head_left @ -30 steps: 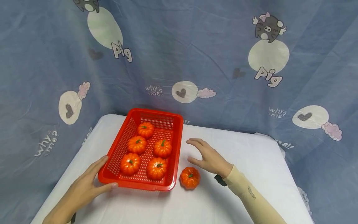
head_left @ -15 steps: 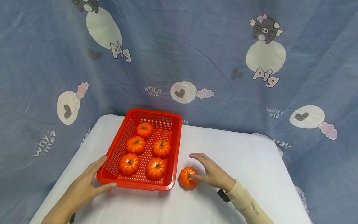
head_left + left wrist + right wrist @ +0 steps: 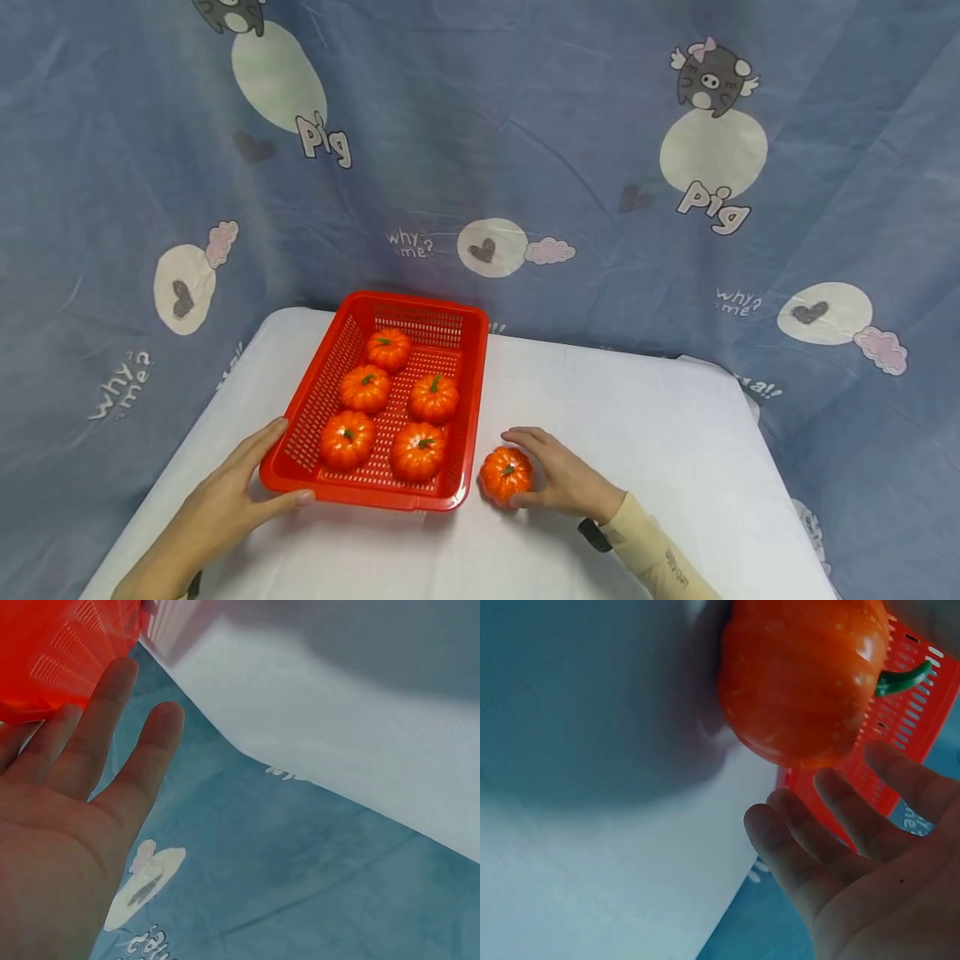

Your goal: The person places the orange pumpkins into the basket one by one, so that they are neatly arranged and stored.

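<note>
One small orange pumpkin (image 3: 506, 476) with a green stem sits on the white cloth, just right of the red basket. My right hand (image 3: 562, 475) is spread around its right side, thumb at the near side and fingers beyond it. In the right wrist view, relaxed fingers (image 3: 840, 825) lie beside the pumpkin (image 3: 802, 675), with a gap showing at the fingertips. At its near left corner, the red plastic basket (image 3: 390, 500) has my left hand (image 3: 217, 500) beside it, fingers extended along the side and thumb at the front rim. Several similar pumpkins (image 3: 417, 452) lie inside.
A white cloth (image 3: 630, 400) covers the table. Behind and on both sides hangs a blue curtain (image 3: 570, 133) printed with pigs and words. The basket's raised rim stands between the loose pumpkin and those inside.
My right hand has come down and toward me from above the cloth, and now sits around the loose pumpkin. The left hand, basket and pumpkins stay in place; the view shifts slightly.
</note>
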`<move>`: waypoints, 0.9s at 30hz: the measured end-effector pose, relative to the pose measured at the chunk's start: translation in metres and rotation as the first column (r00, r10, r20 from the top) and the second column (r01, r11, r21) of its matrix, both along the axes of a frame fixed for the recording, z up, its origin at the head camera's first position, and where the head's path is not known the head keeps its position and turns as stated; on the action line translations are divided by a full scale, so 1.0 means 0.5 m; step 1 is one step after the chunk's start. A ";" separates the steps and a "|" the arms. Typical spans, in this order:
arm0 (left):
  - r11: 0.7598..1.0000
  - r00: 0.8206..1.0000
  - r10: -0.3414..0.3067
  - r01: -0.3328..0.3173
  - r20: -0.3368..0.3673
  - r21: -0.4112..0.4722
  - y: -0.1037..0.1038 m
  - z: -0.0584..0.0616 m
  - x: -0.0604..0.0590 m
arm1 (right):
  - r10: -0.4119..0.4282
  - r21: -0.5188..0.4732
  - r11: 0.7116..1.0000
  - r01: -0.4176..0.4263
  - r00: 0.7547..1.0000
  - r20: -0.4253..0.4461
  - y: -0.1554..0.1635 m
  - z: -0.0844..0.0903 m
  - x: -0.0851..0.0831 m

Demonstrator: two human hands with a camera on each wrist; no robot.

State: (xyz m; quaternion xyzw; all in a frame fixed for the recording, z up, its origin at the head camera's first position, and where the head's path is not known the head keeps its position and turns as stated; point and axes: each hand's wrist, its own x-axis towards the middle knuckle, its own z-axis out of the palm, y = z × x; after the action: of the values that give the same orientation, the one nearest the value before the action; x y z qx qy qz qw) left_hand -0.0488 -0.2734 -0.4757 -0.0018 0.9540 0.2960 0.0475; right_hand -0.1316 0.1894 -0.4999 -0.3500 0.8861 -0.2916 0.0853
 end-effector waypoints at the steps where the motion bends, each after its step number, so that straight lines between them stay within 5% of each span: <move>1: 1.000 1.000 0.003 -0.003 0.003 0.001 0.000 0.000 0.000 | 0.006 -0.005 1.000 -0.006 1.000 -0.002 0.000 -0.003 0.000; 18: 0.999 0.998 0.027 -0.025 0.063 -0.019 0.001 -0.003 -0.002 | 0.046 -0.049 0.998 -0.045 0.999 0.011 -0.001 -0.011 -0.004; 27: 1.000 0.999 0.013 -0.013 0.035 -0.005 0.001 0.001 -0.001 | 0.010 -0.075 0.997 -0.012 1.000 -0.027 0.009 0.002 -0.019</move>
State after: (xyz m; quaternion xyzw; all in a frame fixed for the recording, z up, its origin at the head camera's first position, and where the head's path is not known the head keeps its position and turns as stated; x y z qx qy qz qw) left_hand -0.0495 -0.2729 -0.4750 -0.0133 0.9537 0.2938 0.0623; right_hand -0.1414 0.1938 -0.4990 -0.3616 0.8737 -0.3194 0.0619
